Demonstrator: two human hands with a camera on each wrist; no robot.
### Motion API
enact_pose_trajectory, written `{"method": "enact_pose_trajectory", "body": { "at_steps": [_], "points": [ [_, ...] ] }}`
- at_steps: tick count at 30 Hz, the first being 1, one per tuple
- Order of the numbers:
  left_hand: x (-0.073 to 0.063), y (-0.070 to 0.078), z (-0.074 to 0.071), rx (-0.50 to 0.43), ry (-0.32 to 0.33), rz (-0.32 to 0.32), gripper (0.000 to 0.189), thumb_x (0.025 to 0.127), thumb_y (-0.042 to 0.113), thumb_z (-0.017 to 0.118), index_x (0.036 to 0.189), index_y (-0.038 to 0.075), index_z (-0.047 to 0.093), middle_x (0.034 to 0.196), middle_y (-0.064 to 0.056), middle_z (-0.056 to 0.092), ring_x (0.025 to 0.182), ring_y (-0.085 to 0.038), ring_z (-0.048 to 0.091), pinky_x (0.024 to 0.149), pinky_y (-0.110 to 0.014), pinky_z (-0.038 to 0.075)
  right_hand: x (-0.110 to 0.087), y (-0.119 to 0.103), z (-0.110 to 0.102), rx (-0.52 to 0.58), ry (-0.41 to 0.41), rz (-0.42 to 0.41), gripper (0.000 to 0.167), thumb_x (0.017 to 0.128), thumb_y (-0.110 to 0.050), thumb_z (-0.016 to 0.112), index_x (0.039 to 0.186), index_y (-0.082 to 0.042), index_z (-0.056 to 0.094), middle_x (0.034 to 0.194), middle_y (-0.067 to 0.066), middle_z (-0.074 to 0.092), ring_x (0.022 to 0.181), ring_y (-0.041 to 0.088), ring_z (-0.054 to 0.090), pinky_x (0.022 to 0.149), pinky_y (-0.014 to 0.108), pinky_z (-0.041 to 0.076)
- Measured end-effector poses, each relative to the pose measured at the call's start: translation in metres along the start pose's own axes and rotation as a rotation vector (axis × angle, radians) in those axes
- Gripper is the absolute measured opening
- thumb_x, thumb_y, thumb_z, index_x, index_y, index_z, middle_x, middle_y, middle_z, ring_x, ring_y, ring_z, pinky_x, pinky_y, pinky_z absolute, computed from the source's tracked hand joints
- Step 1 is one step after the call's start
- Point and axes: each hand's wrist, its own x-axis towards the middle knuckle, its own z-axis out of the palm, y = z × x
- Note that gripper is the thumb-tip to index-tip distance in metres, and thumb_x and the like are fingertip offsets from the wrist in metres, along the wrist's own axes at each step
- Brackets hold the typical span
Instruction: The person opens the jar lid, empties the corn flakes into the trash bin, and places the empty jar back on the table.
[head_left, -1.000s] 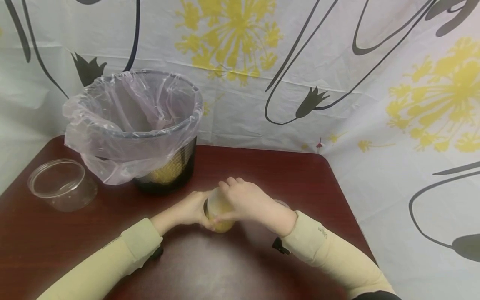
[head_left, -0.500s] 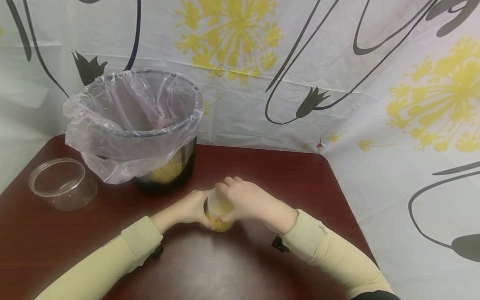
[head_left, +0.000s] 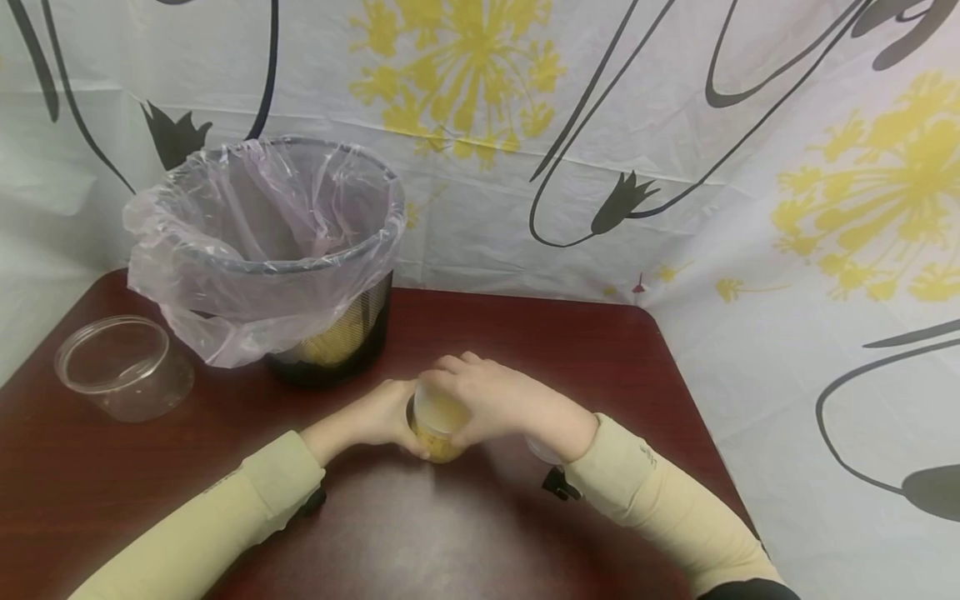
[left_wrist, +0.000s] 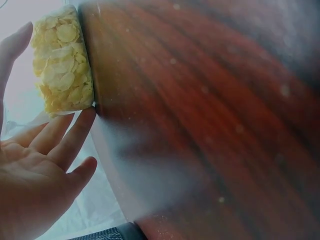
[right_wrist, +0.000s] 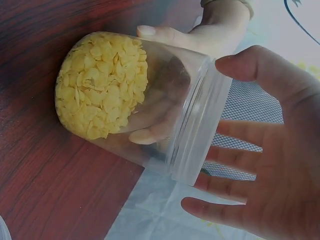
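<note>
A clear, round jar (right_wrist: 142, 100) holds pale yellow flakes (right_wrist: 102, 85) in its lower part, the upper wall see-through, with a frosted lid (right_wrist: 197, 120) on top whose ridged band looks smooth and cloudy. In the head view it is near the middle of the picture, toward 6 o'clock; whether its base touches the table (head_left: 442, 533) cannot be told. The left hand (head_left: 384, 417) grasps the jar's body from 9 o'clock, thumb on the near side; the right hand (head_left: 491, 400) grips the lid from 2 o'clock between thumb and fingers. From the jar, the dark red table top runs well out to its far edge at 12 o'clock and its right edge at 3 o'clock. A translucent round piece (head_left: 542, 450), partly hidden by the right wrist, is near at 3 to 4 o'clock. A mesh bin (head_left: 367, 321) with a pinkish liner (head_left: 247, 308) stands at 10 to 11 o'clock, and a clear tub (head_left: 150, 392) farther off, between 9 and 10. The right sleeve (head_left: 675, 508), at 4 o'clock, bears small dark lettering, too blurred to read.
</note>
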Motion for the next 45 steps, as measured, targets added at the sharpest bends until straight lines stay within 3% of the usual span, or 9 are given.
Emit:
{"method": "enact_pose_trajectory", "body": {
  "at_steps": [7, 12, 17, 21, 24, 30, 45],
  "points": [
    [0.0, 0.0, 0.001, 0.009, -0.005, -0.023, 0.075, 0.048, 0.027, 0.093, 0.112, 0.005, 0.06, 0.093, 0.004, 0.064, 0.088, -0.013, 0.059, 0.082, -0.032, 0.048, -0.001, -0.003, -0.002, 0.017, -0.047, -0.025, 0.081, 0.069, -0.037, 0.081, 0.14, -0.018, 0.046, 0.134, 0.004, 0.046, 0.117, 0.026, 0.044, 0.091, 0.043, 0.042],
    [0.0, 0.0, 0.0, 0.002, -0.02, -0.047, 0.078, 0.05, 0.026, 0.093, 0.116, 0.004, 0.058, 0.098, 0.002, 0.064, 0.092, -0.014, 0.058, 0.085, -0.034, 0.047, -0.001, -0.004, -0.002, -0.025, 0.015, 0.004, 0.081, 0.073, -0.048, 0.073, 0.142, -0.016, 0.044, 0.139, 0.009, 0.043, 0.121, 0.028, 0.043, 0.092, 0.045, 0.043],
    [0.0, 0.001, 0.0, -0.001, -0.028, -0.051, 0.08, 0.05, 0.026, 0.092, 0.119, 0.005, 0.057, 0.101, 0.001, 0.064, 0.094, -0.016, 0.058, 0.087, -0.035, 0.047, 0.0, -0.007, 0.001, -0.148, 0.096, 0.065, 0.086, 0.072, -0.066, 0.065, 0.139, -0.014, 0.048, 0.131, 0.007, 0.049, 0.112, 0.026, 0.049, 0.083, 0.041, 0.048],
    [0.0, 0.002, 0.0, -0.006, -0.028, -0.047, 0.079, 0.051, 0.026, 0.091, 0.119, 0.006, 0.057, 0.1, 0.002, 0.064, 0.093, -0.015, 0.059, 0.085, -0.035, 0.047, 0.002, -0.011, 0.003, -0.203, 0.116, 0.122, 0.092, 0.07, -0.072, 0.063, 0.137, -0.01, 0.05, 0.122, 0.009, 0.053, 0.104, 0.027, 0.053, 0.078, 0.038, 0.051],
    [-0.001, 0.001, 0.0, -0.013, -0.028, -0.038, 0.079, 0.051, 0.026, 0.091, 0.12, 0.006, 0.058, 0.101, 0.002, 0.064, 0.094, -0.016, 0.059, 0.085, -0.036, 0.047, 0.002, -0.013, 0.006, -0.222, 0.134, 0.157, 0.092, 0.069, -0.071, 0.064, 0.134, -0.007, 0.052, 0.114, 0.011, 0.056, 0.096, 0.028, 0.056, 0.072, 0.038, 0.053],
    [-0.001, 0.002, -0.001, -0.02, -0.031, -0.027, 0.078, 0.051, 0.025, 0.091, 0.12, 0.008, 0.058, 0.101, 0.003, 0.064, 0.094, -0.016, 0.058, 0.085, -0.036, 0.047, 0.002, -0.014, 0.011, -0.219, 0.155, 0.185, 0.077, 0.069, -0.065, 0.067, 0.119, -0.006, 0.058, 0.096, 0.006, 0.055, 0.079, 0.023, 0.057, 0.061, 0.035, 0.052],
    [-0.001, 0.001, 0.0, -0.013, -0.014, -0.005, 0.076, 0.05, 0.025, 0.091, 0.117, 0.011, 0.058, 0.098, 0.004, 0.063, 0.09, -0.014, 0.058, 0.082, -0.034, 0.048, 0.004, -0.015, 0.007, -0.207, 0.091, 0.16, 0.07, 0.068, -0.056, 0.07, 0.122, -0.012, 0.058, 0.1, 0.002, 0.05, 0.084, 0.02, 0.052, 0.059, 0.033, 0.049]
  ]
}}
